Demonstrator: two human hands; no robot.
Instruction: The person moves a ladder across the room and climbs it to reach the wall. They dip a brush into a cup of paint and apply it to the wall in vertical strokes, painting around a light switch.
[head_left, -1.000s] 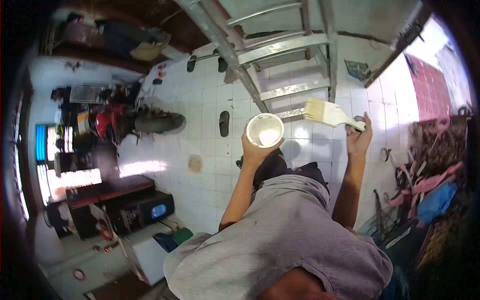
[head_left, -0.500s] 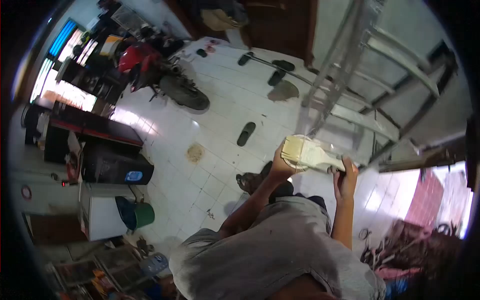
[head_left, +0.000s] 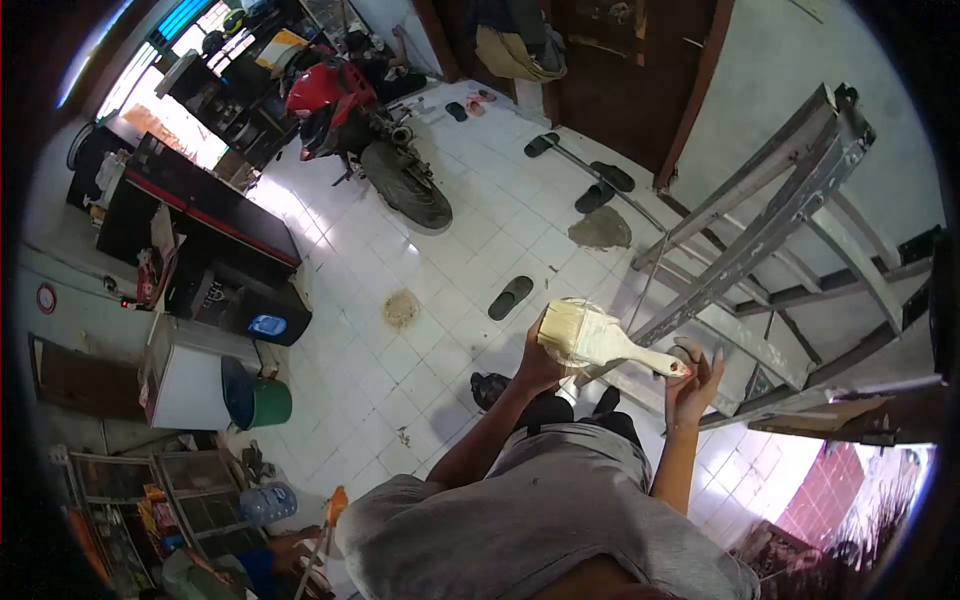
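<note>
High above the white tiled floor [head_left: 440, 260], beside the grey metal ladder [head_left: 790, 210], I see both hands raised in front of the grey shirt. I take the ladder as my landmark for all places.

My right hand [head_left: 695, 385] is just left of the ladder's lower steps. Its fingers [head_left: 712, 372] are closed around the pale handle of the wide flat paintbrush with cream bristles [head_left: 590, 335]. The brush lies almost level, with the bristles pointing away from the ladder. I judge this is so the bristle end can reach over the container without dripping on the floor.

My left hand [head_left: 540, 365] is a little farther left of the ladder. Its fingers are wrapped from below around the small round white paint cup [head_left: 578, 352], which is mostly hidden behind the bristles. The cup is held upright and near the chest, probably to keep the paint level while standing high up.

Far below and left of the ladder, a dark slipper [head_left: 511, 297] lies on the tiles. Farther left stands a red motorcycle [head_left: 365, 125], and down-left a green bucket [head_left: 262, 402] beside a white box [head_left: 185, 375].
</note>
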